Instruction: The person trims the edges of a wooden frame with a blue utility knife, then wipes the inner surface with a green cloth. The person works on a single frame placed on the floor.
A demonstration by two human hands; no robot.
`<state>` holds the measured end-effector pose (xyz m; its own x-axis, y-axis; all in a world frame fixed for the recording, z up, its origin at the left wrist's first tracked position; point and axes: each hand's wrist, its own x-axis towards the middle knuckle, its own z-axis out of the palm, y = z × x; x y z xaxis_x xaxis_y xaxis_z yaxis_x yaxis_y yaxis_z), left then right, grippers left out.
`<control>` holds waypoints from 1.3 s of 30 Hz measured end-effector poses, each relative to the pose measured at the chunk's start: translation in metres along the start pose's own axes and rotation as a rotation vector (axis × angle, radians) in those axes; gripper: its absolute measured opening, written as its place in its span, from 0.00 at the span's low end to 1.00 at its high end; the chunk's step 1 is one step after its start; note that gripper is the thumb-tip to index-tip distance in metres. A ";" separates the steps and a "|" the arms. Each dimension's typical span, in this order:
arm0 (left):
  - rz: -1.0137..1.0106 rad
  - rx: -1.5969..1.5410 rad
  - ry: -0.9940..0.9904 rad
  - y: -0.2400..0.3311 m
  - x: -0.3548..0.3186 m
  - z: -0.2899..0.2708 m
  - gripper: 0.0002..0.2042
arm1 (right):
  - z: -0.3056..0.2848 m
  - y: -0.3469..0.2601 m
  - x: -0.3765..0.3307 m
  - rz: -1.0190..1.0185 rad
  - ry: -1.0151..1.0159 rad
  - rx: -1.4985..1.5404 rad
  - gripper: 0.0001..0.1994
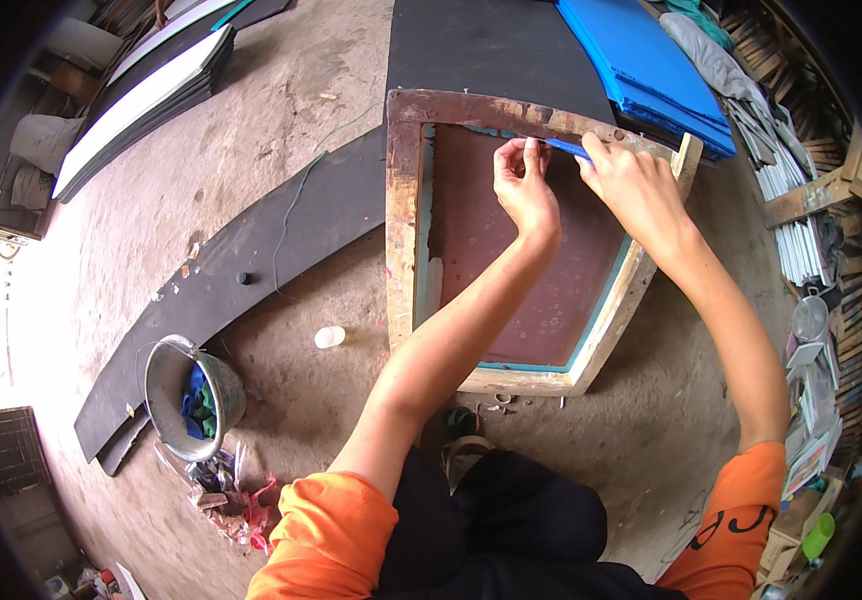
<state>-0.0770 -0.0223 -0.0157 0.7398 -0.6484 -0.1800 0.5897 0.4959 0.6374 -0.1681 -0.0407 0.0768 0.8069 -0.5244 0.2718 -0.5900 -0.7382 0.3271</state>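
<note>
Rough concrete floor (296, 70) spreads through a cluttered workshop, with a stack of blue sheets (641, 75) at the upper right and a stack of white-and-black sheets (146, 115) at the upper left. Directly in front of the person is a worn wooden frame (406, 210), holding a reddish-brown mesh panel (591, 240) edged in teal; its far end overlaps a broad black sheet (491, 45) in the view.

At that far end, the right hand (641, 190) grasps a slim blue tool (568, 149), probably a pen or cutter, though it is too small to be sure. The tool's tip points left, toward the left hand (529, 195). That hand is just beside it above the mesh, its thumb and fingertips drawn together; I cannot tell whether they pinch anything.

Left of the frame, a small whitish bottle (330, 337) is on the concrete. Farther left, a grey bucket (227, 388) holds blue and green cloths (199, 402), near a long dark strip (201, 290) bearing a small black cap (244, 278). Scraps of litter (241, 505) lie below the bucket.
</note>
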 end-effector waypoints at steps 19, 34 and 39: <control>0.022 0.078 0.011 0.001 -0.002 0.000 0.05 | 0.003 -0.004 0.017 -0.057 -0.064 -0.076 0.09; 0.037 0.105 -0.016 0.003 0.000 -0.004 0.05 | 0.003 0.004 0.011 -0.042 -0.106 -0.069 0.09; 0.036 0.041 -0.036 -0.003 -0.007 -0.004 0.06 | 0.005 0.009 0.005 -0.062 -0.023 -0.110 0.09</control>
<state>-0.0829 -0.0169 -0.0190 0.7477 -0.6513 -0.1298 0.5485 0.4954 0.6736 -0.1695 -0.0517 0.0766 0.8415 -0.4898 0.2280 -0.5378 -0.7189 0.4405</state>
